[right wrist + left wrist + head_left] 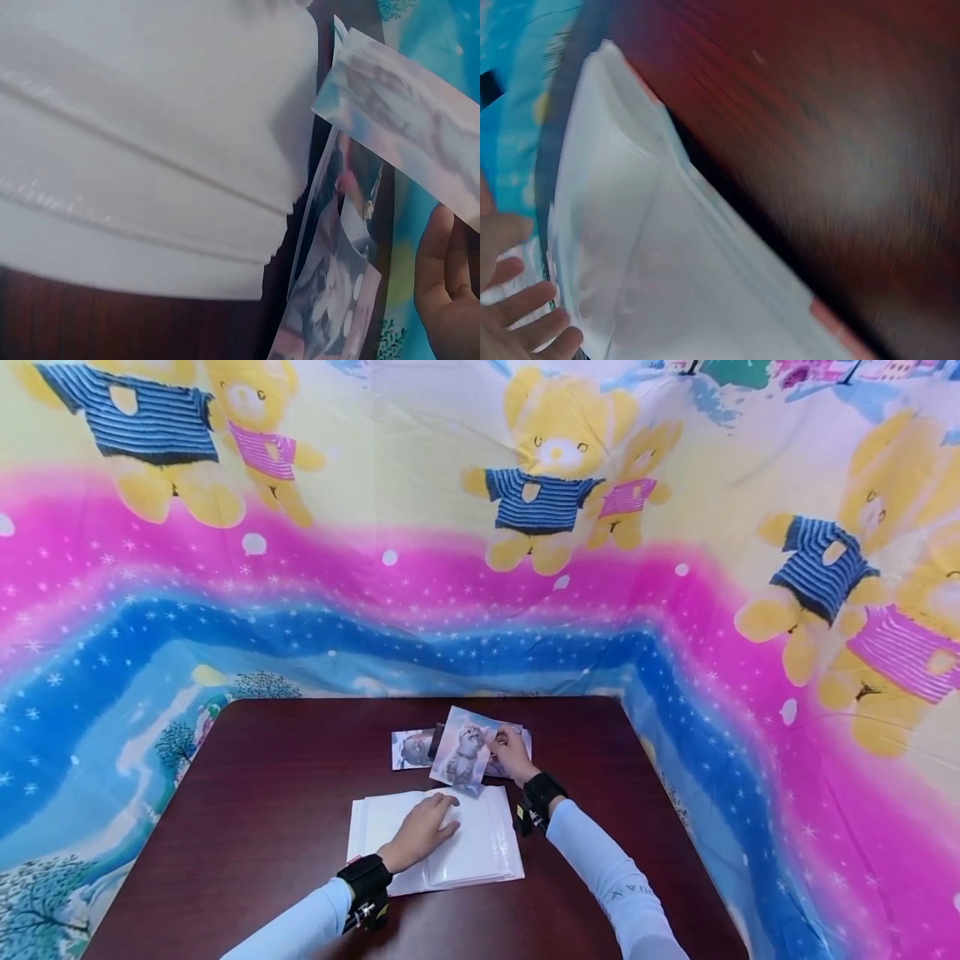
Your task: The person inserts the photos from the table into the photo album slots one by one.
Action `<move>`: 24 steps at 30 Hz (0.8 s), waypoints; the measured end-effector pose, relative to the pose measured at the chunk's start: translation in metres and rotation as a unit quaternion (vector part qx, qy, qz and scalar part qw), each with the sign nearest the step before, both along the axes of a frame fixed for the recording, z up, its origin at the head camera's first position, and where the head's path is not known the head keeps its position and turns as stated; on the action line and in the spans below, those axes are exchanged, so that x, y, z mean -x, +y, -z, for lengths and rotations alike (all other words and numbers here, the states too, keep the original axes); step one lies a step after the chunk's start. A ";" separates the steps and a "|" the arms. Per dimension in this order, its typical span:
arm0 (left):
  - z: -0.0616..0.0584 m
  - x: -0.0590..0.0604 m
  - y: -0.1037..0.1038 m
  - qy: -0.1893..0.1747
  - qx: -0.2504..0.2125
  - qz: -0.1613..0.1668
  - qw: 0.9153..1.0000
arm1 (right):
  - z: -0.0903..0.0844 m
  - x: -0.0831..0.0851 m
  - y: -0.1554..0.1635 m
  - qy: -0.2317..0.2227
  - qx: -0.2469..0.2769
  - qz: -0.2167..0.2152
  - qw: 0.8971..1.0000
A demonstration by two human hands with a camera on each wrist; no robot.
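Note:
An opened photo album with white pages and glossy clear sleeves lies on the table. My left hand is over its middle, fingers spread loosely; in the left wrist view those fingers show at the page's edge. Between thumb and fingers, my right hand pinches a kitten photo by its right side. The photo is tilted, its lower corner overlapping the album's far edge. In the right wrist view the kitten photo is raised beside the album, above other loose photos.
Behind the album, several loose photos lie overlapping, one with a grey animal at the left, partly hidden by the kitten photo. The dark wooden table ends at a hanging cloth printed with bears. Black wrist straps sit on both arms.

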State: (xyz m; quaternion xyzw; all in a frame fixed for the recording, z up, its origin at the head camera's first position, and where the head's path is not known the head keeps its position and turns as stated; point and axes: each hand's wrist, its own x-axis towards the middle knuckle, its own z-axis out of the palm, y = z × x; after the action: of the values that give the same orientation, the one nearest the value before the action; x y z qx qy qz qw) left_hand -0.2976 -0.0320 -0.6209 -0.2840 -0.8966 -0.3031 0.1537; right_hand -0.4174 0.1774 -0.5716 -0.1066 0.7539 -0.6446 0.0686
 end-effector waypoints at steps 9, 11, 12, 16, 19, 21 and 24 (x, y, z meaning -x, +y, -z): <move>0.014 0.012 0.003 0.019 0.180 0.057 0.982 | 0.090 0.067 0.006 0.047 0.059 -0.018 0.997; 0.017 0.012 0.002 0.016 0.185 0.059 0.981 | 0.107 0.077 0.007 0.062 0.063 -0.014 0.996; 0.017 0.012 0.001 0.007 0.188 0.061 0.980 | 0.109 0.079 0.005 0.052 0.060 -0.006 0.997; 0.019 0.013 0.001 0.045 0.191 0.056 0.979 | 0.019 0.020 -0.016 0.002 0.031 0.035 0.999; 0.020 0.013 0.001 0.070 0.181 0.050 0.980 | -0.004 0.008 -0.021 -0.024 0.023 0.043 0.999; 0.020 0.012 0.001 0.076 0.181 0.046 0.980 | -0.013 0.003 -0.022 -0.037 0.021 0.046 0.998; 0.022 0.011 0.002 0.079 0.189 0.039 0.978 | -0.014 0.003 -0.021 -0.044 0.024 0.050 0.997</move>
State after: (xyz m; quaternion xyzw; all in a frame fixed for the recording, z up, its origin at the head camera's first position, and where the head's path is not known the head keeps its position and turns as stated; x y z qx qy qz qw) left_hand -0.3085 -0.0304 -0.6427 -0.3653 -0.9112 -0.1102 0.1552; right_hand -0.4201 0.1565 -0.5579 -0.0419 0.7386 -0.6695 0.0672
